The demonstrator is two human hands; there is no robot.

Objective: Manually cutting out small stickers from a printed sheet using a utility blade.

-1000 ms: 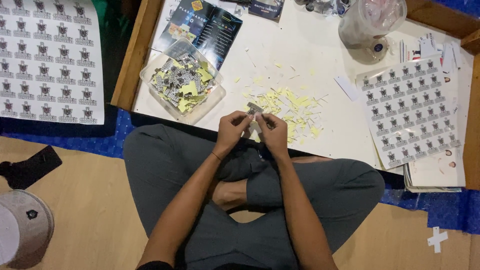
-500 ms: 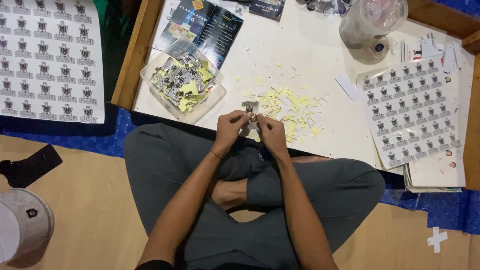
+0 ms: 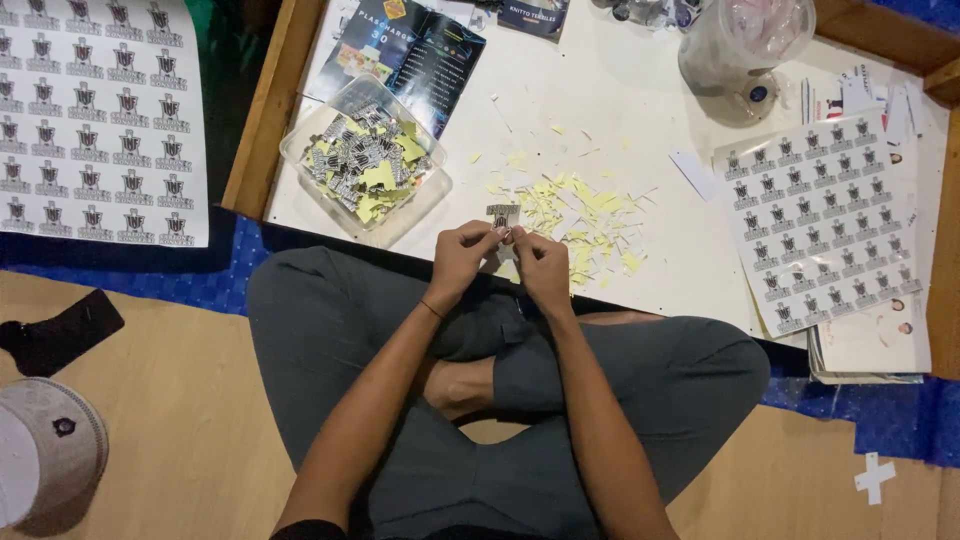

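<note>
A small grey-printed sticker piece (image 3: pixel 502 215) is pinched betw. thumb and fingertips of the left hand (image 3: pixel 462 258) and the right hand (image 3: pixel 540 266), both closed on it, held just above the near edge of the low white tabletop w/ wooden frame (image 3: pixel 640 110). Legs in grey-green trousers (image 3: pixel 330 330) are crossed under that edge.

On the tabletop, just beyond the hands, a scatter of pale yellow paper scraps (image 3: pixel 575 205) is spread. To the left, a clear plastic tray (image 3: pixel 365 160) is filled w/ cut stickers and yellow bits; a dark glossy booklet (image 3: pixel 405 55) lies partly under it. At the right, a white sheet of printed stickers (image 3: pixel 825 215) is laid; a clear plastic bag (image 3: pixel 745 40) sits at the far right.

Floor: tan mat (image 3: pixel 160 400) edged w/ blue patterned cloth (image 3: pixel 200 285); another sticker sheet (image 3: pixel 95 115) is laid at the left, a grey cap (image 3: pixel 45 460) and a black sock (image 3: pixel 60 335) nearby.
</note>
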